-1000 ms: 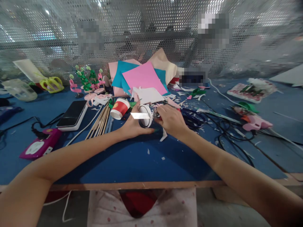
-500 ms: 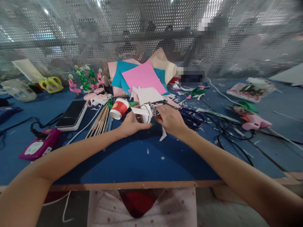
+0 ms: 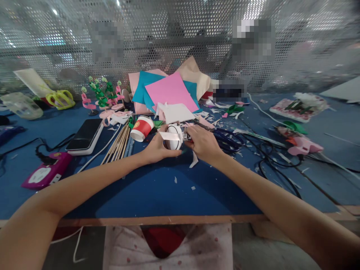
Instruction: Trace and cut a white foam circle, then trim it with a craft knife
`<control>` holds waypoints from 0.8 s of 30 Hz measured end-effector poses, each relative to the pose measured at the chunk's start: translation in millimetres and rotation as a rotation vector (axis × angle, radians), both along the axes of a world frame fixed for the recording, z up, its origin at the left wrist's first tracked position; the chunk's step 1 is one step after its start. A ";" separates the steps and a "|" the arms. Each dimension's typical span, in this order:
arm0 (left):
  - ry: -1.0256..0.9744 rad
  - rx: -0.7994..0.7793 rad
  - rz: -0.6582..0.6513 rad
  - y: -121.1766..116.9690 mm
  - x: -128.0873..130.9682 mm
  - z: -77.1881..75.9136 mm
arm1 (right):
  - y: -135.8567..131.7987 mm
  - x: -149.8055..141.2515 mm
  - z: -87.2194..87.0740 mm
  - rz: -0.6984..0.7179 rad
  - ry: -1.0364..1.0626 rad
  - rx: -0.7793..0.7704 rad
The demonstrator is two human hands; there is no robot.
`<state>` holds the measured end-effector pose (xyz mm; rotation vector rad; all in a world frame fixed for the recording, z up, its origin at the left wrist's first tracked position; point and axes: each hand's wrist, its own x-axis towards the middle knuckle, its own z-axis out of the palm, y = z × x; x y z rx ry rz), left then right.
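Note:
My left hand (image 3: 155, 149) is wrapped round a white paper cup-like piece (image 3: 173, 143) with a thin dark ring, just above the blue table. A white paper strip (image 3: 170, 135) sticks out across its front. My right hand (image 3: 203, 143) is closed at the piece's right side. From its fingers a small shiny, metallic-looking part (image 3: 185, 136) reaches to the white edge; most of this tool is hidden, and I cannot tell its kind. Left of my hands a red and white paper cup (image 3: 142, 128) lies tilted beside wooden sticks (image 3: 117, 144).
Coloured paper sheets (image 3: 171, 90) are piled behind my hands. Dark blue scissor-like handles (image 3: 229, 139) and black cables (image 3: 270, 150) lie to the right among paper scraps. On the left are a phone-like device (image 3: 86, 135), a purple power strip (image 3: 48, 170) and pink-green paper crafts (image 3: 102, 95).
My left hand has turned the white piece so its round face shows more towards me, and the piece sits slightly further right. My right hand has barely moved.

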<state>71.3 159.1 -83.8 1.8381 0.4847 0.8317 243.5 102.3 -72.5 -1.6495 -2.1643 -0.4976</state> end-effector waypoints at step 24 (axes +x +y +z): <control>-0.127 -0.179 -0.066 -1.1 1.0 -2.7 | 1.9 0.0 1.5 0.028 0.011 0.026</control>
